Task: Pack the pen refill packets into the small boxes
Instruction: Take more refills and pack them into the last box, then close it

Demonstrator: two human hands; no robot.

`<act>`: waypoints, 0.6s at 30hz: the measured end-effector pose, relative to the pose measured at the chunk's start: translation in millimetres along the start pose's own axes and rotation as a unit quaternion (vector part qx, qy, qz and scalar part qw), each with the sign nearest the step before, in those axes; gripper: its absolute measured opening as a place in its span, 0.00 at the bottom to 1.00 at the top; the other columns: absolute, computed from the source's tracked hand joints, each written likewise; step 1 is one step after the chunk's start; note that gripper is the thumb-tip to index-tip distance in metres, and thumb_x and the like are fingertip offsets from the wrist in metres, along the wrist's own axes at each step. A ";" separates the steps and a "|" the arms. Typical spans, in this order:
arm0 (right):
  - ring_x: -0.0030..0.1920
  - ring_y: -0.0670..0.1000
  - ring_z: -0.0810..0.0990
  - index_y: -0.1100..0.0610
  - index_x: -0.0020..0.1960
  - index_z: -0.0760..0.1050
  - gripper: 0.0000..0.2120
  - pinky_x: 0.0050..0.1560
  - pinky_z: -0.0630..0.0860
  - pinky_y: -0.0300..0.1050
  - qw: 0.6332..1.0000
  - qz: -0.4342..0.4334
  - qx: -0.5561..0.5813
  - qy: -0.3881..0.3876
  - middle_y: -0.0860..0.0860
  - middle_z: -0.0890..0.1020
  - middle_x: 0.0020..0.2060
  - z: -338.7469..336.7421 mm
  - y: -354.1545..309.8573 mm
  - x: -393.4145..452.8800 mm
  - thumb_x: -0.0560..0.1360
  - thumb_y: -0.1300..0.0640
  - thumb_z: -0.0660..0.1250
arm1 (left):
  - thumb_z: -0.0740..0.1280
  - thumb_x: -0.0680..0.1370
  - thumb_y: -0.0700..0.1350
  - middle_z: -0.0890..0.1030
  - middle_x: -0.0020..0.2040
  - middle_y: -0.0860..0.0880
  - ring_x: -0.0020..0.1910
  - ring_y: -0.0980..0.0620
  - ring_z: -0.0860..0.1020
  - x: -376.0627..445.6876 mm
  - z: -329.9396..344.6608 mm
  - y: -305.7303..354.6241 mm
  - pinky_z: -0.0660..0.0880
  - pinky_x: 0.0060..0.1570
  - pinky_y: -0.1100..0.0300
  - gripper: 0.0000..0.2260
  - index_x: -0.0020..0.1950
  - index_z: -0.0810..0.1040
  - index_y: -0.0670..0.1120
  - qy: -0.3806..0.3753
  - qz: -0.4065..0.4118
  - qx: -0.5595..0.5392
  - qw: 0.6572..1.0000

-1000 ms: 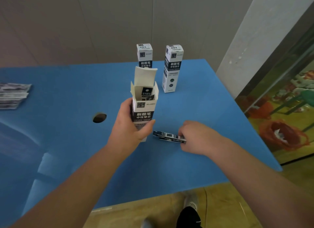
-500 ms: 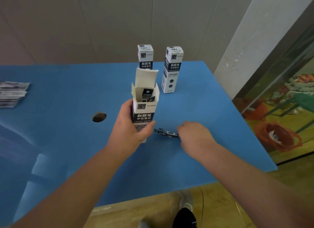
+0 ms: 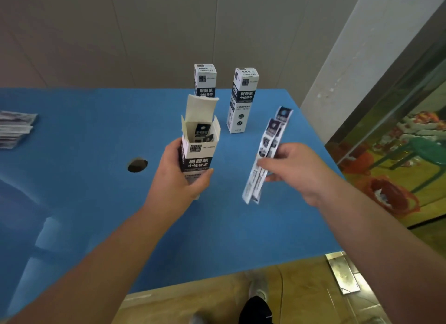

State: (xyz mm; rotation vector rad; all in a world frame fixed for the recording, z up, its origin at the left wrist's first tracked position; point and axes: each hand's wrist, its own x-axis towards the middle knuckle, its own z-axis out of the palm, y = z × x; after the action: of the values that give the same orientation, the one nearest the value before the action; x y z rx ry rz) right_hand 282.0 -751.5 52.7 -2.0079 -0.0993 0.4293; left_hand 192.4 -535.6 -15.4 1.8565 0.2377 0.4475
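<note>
Fingers [image 3: 261, 164] of your right hand [image 3: 289, 169] pinch two refill packets [image 3: 268, 152] near their middle, holding them tilted in the air above the blue tabletop [image 3: 72, 135], just right of the open box [image 3: 199, 152]; your left hand [image 3: 178, 176] wraps the lower half of that box and keeps it upright, its top flap raised and at least one packet already showing inside; two closed boxes [image 3: 242, 99] stand near the far edge, apparently finished; a stack of spare packets [image 3: 14, 128] lies at the far left, well apart from your hands. You appear to be mid-load, with the pair lifted but not yet entered; the next move likely calls for turning the packets upright, lining their lower ends over the mouth beside those already in, and sliding them down while your left hand steadies the box; the raised flap and side tabs could catch the packets' corners.
</note>
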 end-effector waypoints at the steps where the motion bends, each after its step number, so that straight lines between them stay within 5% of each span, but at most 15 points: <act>1: 0.44 0.53 0.86 0.61 0.47 0.82 0.02 0.44 0.84 0.44 0.996 0.014 0.081 -0.020 0.57 0.87 0.44 -3.4 -4.5 -3.2 0.77 0.65 0.70 | 0.77 0.73 0.42 0.79 0.57 0.55 0.52 0.63 0.80 0.7 1.3 -0.4 0.75 0.45 0.74 0.27 0.65 0.66 0.58 0.002 0.003 0.006 1.000; 10: 0.44 0.46 0.83 0.61 0.50 0.79 0.04 0.42 0.82 0.36 0.907 -0.010 0.418 -0.060 0.53 0.85 0.43 -21.8 -19.4 -26.0 0.79 0.63 0.66 | 0.77 0.71 0.48 0.78 0.59 0.53 0.56 0.54 0.79 6.3 7.7 -8.3 0.79 0.57 0.49 0.29 0.67 0.67 0.56 0.011 0.036 0.081 0.996; 18: 0.45 0.47 0.84 0.59 0.47 0.80 0.05 0.41 0.81 0.36 0.904 -0.098 0.417 -0.017 0.53 0.86 0.43 -22.3 -34.6 -35.3 0.79 0.63 0.66 | 0.78 0.71 0.45 0.75 0.59 0.53 0.56 0.53 0.77 -0.6 18.0 -0.9 0.77 0.54 0.53 0.30 0.66 0.66 0.57 0.006 0.111 0.135 0.985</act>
State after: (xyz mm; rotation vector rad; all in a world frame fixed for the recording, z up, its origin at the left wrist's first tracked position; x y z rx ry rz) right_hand 260.7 -763.4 101.1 -1.1305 -0.1138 0.3023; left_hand 199.5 -551.1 -21.3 2.1577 0.1006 0.6033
